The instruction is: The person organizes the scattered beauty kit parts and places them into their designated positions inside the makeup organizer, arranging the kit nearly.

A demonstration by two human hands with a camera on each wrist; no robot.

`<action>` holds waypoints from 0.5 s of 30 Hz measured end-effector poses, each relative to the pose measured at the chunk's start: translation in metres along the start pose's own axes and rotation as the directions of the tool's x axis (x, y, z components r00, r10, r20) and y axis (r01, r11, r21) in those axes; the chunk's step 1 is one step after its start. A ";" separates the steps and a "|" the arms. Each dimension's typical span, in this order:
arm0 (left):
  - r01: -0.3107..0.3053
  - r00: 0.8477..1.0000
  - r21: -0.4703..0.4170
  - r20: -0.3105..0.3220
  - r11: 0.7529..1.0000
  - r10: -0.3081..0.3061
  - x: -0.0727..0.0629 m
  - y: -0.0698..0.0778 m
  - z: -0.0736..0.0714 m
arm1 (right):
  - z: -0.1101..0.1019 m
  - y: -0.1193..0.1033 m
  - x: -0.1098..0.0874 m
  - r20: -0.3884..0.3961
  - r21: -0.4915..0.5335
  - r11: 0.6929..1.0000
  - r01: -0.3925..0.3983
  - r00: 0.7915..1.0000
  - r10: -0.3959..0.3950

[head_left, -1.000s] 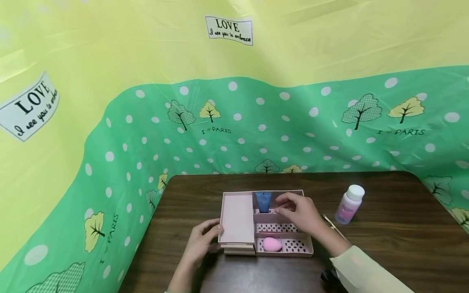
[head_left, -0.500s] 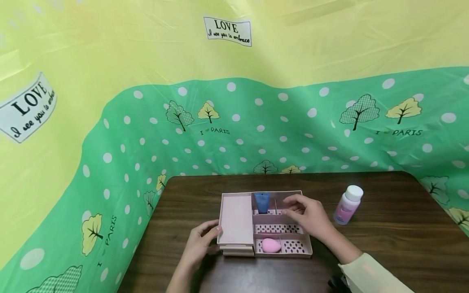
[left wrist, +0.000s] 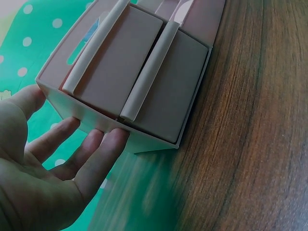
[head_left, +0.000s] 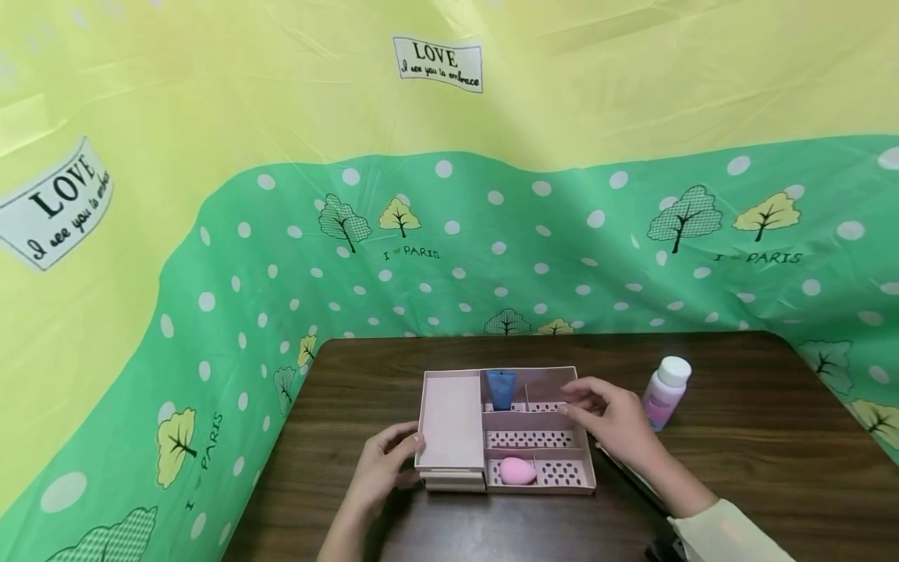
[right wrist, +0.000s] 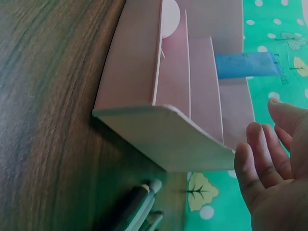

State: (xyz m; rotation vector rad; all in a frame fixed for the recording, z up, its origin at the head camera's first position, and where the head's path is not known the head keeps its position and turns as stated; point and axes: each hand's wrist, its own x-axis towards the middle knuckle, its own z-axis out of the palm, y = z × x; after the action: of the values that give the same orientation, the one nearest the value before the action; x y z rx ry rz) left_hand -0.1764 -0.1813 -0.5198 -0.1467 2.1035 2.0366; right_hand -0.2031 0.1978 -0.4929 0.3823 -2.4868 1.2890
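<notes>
So the main thing on the table is a pale pink, smooth-walled box organizer [head_left: 451, 421], sitting around the middle of a dark brown, wood-grained tabletop [head_left: 365, 378]. Its left half has a flat, rimmed top, and the left wrist view shows two drawer-like panels [left wrist: 166, 91] with long rounded strips on them. The right half steps into three rows with white, dark-spotted floors.

Left hand [head_left: 379, 464] is on the box's left wall: fingers fairly straight and spread wide, tips touching the smooth side, thumb up by the top edge. Right hand [head_left: 612, 415] is at the far right corner, fingers loosely bent, just a narrow gap between thumb and forefinger; can't tell if it's actually touching the rim.

A flat-ended, blue squeeze tube [head_left: 501, 390] stands in the far row's left compartment. A soft-looking, pink egg-shaped sponge [head_left: 517, 471] lies in the near row's left one. Off to the right is a rounded, pink-and-white plastic bottle [head_left: 666, 394] with a white cap. Some slim, dark and pale rods [right wrist: 137, 207] lie right of the box. Behind it all hangs wrinkly green-and-yellow printed fabric [head_left: 421, 297].
</notes>
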 end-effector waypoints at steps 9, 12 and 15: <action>-0.005 1.000 -0.001 0.016 1.000 0.005 -0.002 0.000 -0.002 | -0.014 0.010 -0.010 -0.026 0.020 0.999 -0.026 0.999 0.026; -0.007 1.000 -0.001 0.019 1.000 0.007 -0.002 0.000 -0.002 | -0.019 0.016 -0.013 -0.040 0.007 0.999 -0.034 0.999 0.034; -0.009 1.000 -0.004 0.019 1.000 0.009 -0.002 0.000 -0.002 | -0.022 0.021 -0.016 -0.055 -0.005 0.999 -0.041 0.998 0.041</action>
State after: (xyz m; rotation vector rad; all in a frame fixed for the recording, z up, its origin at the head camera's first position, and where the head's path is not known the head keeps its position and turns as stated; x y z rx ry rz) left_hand -0.1746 -0.1830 -0.5190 -0.1182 2.0929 2.0384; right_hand -0.1930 0.2289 -0.5025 0.2919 -2.4645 1.2896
